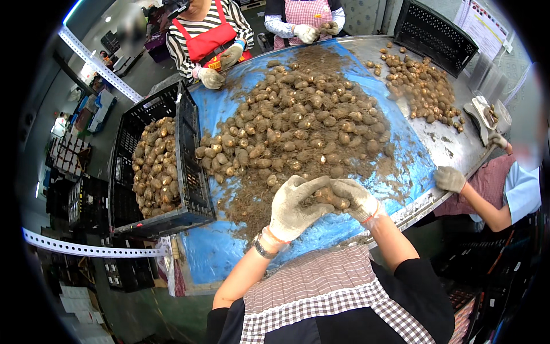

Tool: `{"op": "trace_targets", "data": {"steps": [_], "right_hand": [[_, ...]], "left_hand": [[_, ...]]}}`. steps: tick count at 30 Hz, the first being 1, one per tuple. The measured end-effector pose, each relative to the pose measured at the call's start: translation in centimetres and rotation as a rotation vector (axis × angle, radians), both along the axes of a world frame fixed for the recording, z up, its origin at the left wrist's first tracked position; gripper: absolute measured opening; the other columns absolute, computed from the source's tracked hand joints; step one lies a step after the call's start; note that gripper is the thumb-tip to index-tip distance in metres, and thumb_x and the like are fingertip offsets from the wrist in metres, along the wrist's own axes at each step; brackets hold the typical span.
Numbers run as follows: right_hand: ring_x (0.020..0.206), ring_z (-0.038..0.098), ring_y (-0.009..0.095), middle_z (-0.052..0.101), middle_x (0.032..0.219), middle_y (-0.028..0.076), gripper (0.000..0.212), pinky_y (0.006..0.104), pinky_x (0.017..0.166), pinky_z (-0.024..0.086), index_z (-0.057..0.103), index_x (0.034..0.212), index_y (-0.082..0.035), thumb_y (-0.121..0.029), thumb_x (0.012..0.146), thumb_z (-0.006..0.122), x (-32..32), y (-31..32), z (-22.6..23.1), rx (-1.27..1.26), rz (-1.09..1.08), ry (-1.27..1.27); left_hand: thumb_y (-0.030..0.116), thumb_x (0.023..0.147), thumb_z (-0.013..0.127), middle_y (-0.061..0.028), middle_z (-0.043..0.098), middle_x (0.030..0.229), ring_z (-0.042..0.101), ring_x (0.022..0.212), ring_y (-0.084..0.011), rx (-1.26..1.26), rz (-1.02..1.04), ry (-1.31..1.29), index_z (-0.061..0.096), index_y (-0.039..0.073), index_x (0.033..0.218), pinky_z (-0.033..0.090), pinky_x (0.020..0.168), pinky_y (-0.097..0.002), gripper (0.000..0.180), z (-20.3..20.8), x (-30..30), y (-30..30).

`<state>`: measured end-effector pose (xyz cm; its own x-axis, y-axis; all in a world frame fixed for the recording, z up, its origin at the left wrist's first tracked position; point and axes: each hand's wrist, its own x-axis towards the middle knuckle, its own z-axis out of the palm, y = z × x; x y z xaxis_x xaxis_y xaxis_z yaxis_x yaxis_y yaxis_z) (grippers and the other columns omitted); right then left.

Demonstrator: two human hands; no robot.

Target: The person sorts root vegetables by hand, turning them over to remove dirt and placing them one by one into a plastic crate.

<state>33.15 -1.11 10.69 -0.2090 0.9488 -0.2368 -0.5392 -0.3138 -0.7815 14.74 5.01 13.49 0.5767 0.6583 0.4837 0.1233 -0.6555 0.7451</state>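
Observation:
Close in front of me, my gloved left hand (291, 210) curls its fingers and thumb around one end of a brown, hairy taro corm (331, 198). My gloved right hand (356, 198) closes on the same corm from the other side. Both gloves are whitish and soiled with earth. Just beyond my hands spreads a large heap of taro corms (309, 114), with loose root fibres and soil (252, 200) along its near edge. Blue plastic sheeting (212, 258) lies under the heap on the table.
A black crate (197, 195) with cleaner corms (154, 166) stands at the left. Far right are a smaller corm pile (424, 86), a tilted black crate (438, 37) and a scale (484, 117). Gloved co-workers' hands (215, 77) work across the table; another co-worker's hand (450, 179) rests at the right edge.

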Motion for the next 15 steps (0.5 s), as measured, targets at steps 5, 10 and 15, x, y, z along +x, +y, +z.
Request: {"op": "trace_targets", "data": {"steps": [5,10,15], "right_hand": [[0.062,0.051,0.006,0.064,0.079,0.002,0.040,0.0216,0.051,0.039,0.063,0.112,0.004,-0.032,0.095,0.058,-0.5,-0.6,0.6,-0.054,-0.070,-0.058],[0.056,0.046,0.006,0.067,0.084,0.007,0.035,0.0211,0.044,0.032,0.065,0.103,0.001,-0.032,0.097,0.054,-1.3,-1.4,0.3,-0.107,-0.125,0.200],[0.054,0.047,0.007,0.068,0.084,0.008,0.033,0.0214,0.044,0.032,0.063,0.102,-0.001,-0.033,0.098,0.053,-2.1,-1.7,1.4,-0.118,-0.161,0.192]], "left_hand": [[0.016,0.059,0.084,-0.0064,0.058,0.081,0.051,0.073,-0.0215,-0.041,-0.004,0.021,0.068,0.006,0.111,0.044,0.069,-0.0342,0.055,0.4,0.1,-0.5],[0.010,0.058,0.083,-0.0040,0.056,0.073,0.049,0.066,-0.0188,0.120,0.042,-0.102,0.068,0.004,0.110,0.042,0.062,-0.0319,0.055,-1.2,0.4,-1.0],[0.006,0.058,0.081,-0.0059,0.059,0.067,0.047,0.052,-0.0203,0.288,0.084,-0.154,0.065,0.003,0.113,0.039,0.050,-0.0305,0.058,-1.8,0.2,-1.4]]}}
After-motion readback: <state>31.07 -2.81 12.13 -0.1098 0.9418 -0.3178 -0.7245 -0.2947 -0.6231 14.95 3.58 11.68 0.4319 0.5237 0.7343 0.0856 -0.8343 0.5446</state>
